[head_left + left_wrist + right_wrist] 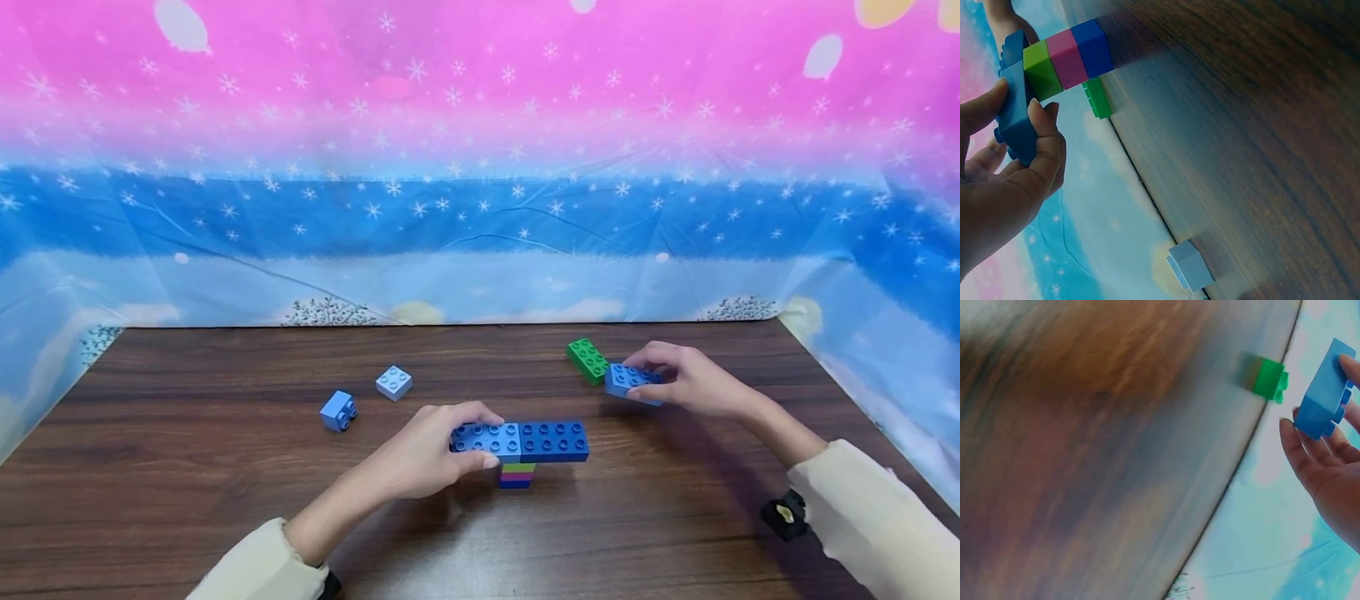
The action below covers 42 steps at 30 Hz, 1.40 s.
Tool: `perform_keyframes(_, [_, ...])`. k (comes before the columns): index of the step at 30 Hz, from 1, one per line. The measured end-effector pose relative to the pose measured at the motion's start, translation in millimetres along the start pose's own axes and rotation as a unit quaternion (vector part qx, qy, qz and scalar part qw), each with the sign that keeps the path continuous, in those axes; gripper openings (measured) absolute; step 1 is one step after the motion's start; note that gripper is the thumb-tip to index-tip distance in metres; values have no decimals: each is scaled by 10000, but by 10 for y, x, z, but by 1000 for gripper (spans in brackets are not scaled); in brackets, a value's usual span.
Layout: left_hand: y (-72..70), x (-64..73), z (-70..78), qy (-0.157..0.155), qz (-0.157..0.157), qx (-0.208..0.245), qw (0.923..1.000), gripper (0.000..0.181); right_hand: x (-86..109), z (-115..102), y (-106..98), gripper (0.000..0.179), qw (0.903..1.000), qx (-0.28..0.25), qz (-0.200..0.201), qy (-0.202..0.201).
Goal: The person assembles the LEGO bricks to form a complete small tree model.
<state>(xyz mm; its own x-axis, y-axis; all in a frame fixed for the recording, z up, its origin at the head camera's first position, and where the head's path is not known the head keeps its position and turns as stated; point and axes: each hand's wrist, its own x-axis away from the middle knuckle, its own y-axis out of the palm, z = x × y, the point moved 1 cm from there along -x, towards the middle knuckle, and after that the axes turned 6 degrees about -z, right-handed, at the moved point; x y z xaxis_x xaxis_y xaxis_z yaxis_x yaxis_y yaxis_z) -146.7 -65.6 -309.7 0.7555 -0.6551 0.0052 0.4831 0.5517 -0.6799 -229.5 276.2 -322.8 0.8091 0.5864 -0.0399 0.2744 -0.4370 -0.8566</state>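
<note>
Hung well beyond left hand (pixel 426 450) and right hand (pixel 693 381): a snowflake-printed backdrop (pixel 480 217). Spread below both grips: a dark wood table (pixel 187 517). Gripped in the left hand: a light blue long brick (pixel 489 443), set end to end with a dark blue long brick (pixel 555 442) reaching rightward from the grip. Under the join, a narrow column (pixel 1067 59), yellow-green over pink over dark blue; contact with the table impossible to tell. Pinched in the right hand, seemingly off the table: a mid-blue brick (pixel 621 380). Just left of that grip: a green brick (pixel 587 361). Beyond and left of the left grip: a small cornflower brick (pixel 339 411) on its side and a pale square brick (pixel 393 383). Could tip or part at the column if pressed at one end, given so wide a top; could nudge the green brick by swinging the right grip low. No container in view, hence no contents.
</note>
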Motion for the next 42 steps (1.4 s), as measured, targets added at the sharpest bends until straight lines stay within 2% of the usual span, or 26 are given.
perform_keyframes(13, [-1,-2,6,-18,12,36,10000,30,-8,-497,-96,30,9987,-147,-71,-487])
perform_keyframes(27, [-11,-2,12,-35,7,24,10000,29,-107,-1050,65,32,9935,-209,-482,-1007])
perform_keyframes(35, [-10,-6,1,33,2,35,10000,29,-145,-1191,186,31,9893,-36,-572,-1339])
perform_keyframes(42, [-9,-5,-5,11,-35,68,10000,29,-158,-1238,265,30,9878,-82,-610,-1430])
